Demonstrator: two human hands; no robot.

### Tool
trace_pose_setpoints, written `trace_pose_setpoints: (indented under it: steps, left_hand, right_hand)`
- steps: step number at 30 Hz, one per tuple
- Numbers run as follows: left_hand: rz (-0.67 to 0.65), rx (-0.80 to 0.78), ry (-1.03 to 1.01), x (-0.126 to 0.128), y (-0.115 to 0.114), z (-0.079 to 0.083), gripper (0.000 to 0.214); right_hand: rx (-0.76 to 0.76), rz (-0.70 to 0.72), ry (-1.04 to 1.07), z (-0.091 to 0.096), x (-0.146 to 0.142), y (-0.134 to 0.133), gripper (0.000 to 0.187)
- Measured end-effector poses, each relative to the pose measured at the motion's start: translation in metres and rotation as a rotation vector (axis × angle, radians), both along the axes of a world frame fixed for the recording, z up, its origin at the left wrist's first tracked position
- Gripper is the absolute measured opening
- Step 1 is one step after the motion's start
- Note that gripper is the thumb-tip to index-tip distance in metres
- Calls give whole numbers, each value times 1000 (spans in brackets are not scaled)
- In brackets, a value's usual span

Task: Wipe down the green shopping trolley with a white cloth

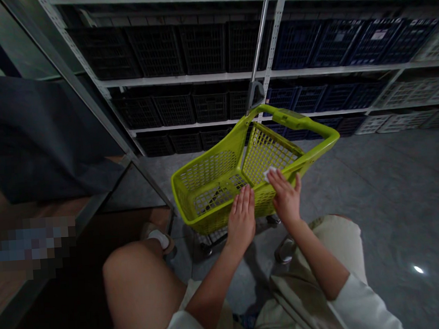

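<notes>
A lime-green plastic shopping basket on wheels [209,177] stands on the floor in front of me. My left hand [241,217] lies flat on its near wall, fingers stretched out and together. My right hand [286,195] rests on the basket's near right rim, fingertips pressing a small white cloth or paper [269,173] against the mesh. The basket's green handle [302,122] arches over the far side, and a metal pole [259,43] rises from it.
Metal shelving [236,75] with rows of dark and blue crates fills the wall ahead; white crates sit at the right. A shelf post [101,112] slants down on the left. My bare knee [137,283] is at lower left. Grey floor [392,198] spreads to the right.
</notes>
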State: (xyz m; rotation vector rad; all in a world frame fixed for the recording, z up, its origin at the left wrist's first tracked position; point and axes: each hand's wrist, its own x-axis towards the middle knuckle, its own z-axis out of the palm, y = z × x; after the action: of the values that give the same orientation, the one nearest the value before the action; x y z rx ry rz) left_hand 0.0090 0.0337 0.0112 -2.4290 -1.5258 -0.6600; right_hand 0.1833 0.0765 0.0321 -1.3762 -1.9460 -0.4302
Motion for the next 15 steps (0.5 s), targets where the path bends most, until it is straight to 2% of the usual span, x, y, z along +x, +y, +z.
trace_pose_setpoints:
  steps: [2,3,4,6,8,11,13,15]
  left_hand:
    - [0,-2,16,-2,0,1,72]
    - [1,-3,22,-3,0,2,71]
    - [2,-3,27,-4,1,2,71]
    - [3,-1,29,-6,1,3,73]
    - [-2,0,22,-7,2,3,76]
    - [-11,3,10,-6,2,3,77]
    - [-11,4,5,-4,2,2,77]
    - [-8,-1,1,-2,2,1,77]
  right_hand:
    - [-67,138,-40,-7,-25,-13,85]
    - [-85,203,-68,-7,-29,-16,86]
    - [-96,255,-102,-6,-26,-16,85]
    - [-86,287,-170,0,-2,-6,81]
    - [-11,201,-183,11,34,12,74]
    - [149,-31,-69,22,76,38,62]
    - [175,-128,2,22,76,42,61]
    - [139,-143,38,14,52,34,66]
